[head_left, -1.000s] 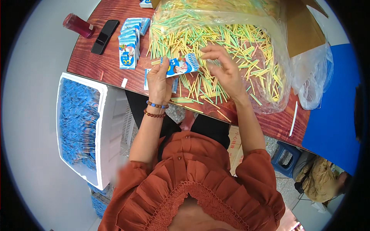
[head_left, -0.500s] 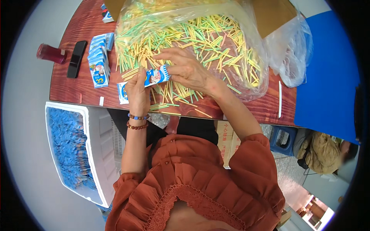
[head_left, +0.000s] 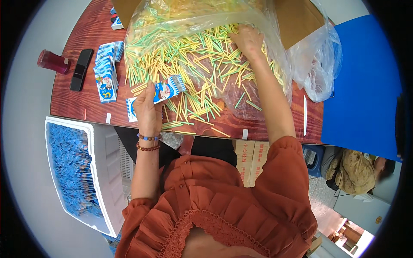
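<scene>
My left hand (head_left: 147, 111) is closed on a blue-and-white packet (head_left: 168, 89), gripping it between thumb and fingers near the table's front edge. More of a blue-and-white wrapper (head_left: 130, 112) shows on the other side of this hand; whether it is a second packet I cannot tell. Out over the far part of a clear plastic bag, my right hand (head_left: 248, 42) dips among loose yellow and green thin sticks (head_left: 172, 56). Its fingers look apart and bent downward, with the tips partly hidden. Left of the sticks lies an overlapping row of similar packets (head_left: 106, 75).
A black phone (head_left: 81, 69) and a red-filled jar (head_left: 53, 62) are at the table's left. Below them stands a white foam box (head_left: 92, 142) full of blue packets. A crumpled clear bag (head_left: 316, 64) and a blue sheet (head_left: 361, 86) are on the right.
My right hand has left the packet and moved far and to the right, into the sticks. My left hand still holds the packet at nearly the same place.
</scene>
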Available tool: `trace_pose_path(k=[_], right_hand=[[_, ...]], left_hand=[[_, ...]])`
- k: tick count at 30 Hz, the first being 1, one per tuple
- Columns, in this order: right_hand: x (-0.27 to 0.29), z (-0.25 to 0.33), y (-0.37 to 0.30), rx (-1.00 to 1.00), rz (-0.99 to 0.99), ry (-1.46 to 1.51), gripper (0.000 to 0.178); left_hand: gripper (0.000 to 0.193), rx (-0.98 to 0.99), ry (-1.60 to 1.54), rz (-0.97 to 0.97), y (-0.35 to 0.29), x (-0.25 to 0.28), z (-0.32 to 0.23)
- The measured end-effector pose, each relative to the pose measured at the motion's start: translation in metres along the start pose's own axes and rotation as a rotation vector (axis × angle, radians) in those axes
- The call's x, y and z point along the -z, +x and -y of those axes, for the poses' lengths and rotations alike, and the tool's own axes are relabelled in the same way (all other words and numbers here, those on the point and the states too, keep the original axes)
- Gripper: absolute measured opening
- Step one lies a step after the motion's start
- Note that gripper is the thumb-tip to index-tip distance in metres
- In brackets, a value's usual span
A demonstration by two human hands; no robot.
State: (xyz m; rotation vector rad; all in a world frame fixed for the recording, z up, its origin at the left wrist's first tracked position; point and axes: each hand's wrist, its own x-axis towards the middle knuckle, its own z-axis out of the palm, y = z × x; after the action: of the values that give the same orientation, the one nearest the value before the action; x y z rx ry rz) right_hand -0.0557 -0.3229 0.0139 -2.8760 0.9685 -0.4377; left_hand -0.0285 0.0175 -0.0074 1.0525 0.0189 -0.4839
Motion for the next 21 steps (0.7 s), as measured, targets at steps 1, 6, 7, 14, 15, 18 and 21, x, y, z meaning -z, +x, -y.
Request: trace_pose_path(k=[1, 6, 7, 14, 15, 18, 21], right_hand=[[-0.001, 0.003, 0.005, -0.025, 0.067, -0.057, 0.050], [-0.014, 0.006, 0.018, -0.042, 0.178, -0.135, 0.053], [-0.023, 0.000, 0.017, -0.012, 0.124, -0.158, 0.052], [-0.016, -0.038, 0.010, 0.108, 0.132, 0.050, 0.038], [-0.011, -0.041, 0.009, 0.107, 0.134, 0.048, 0.038], [-0.001, -0.046, 0.007, 0.260, 0.220, -0.109, 0.037], [0.004, -0.038, 0.000, 0.354, 0.225, -0.203, 0.031]], left_hand=[[0.022, -0.006, 0.001, 0.002, 0.000, 0.001, -0.001], [0.023, -0.014, -0.053, -0.004, 0.001, 0.006, -0.003], [0.023, -0.001, -0.052, -0.004, 0.002, 0.008, 0.000], [0.022, 0.017, -0.074, 0.028, 0.001, 0.011, 0.000], [0.022, 0.019, -0.075, 0.028, 0.001, 0.011, 0.000], [0.021, 0.021, -0.090, 0.019, 0.001, 0.011, 0.000], [0.021, 0.002, -0.079, 0.049, 0.001, 0.010, 0.001]])
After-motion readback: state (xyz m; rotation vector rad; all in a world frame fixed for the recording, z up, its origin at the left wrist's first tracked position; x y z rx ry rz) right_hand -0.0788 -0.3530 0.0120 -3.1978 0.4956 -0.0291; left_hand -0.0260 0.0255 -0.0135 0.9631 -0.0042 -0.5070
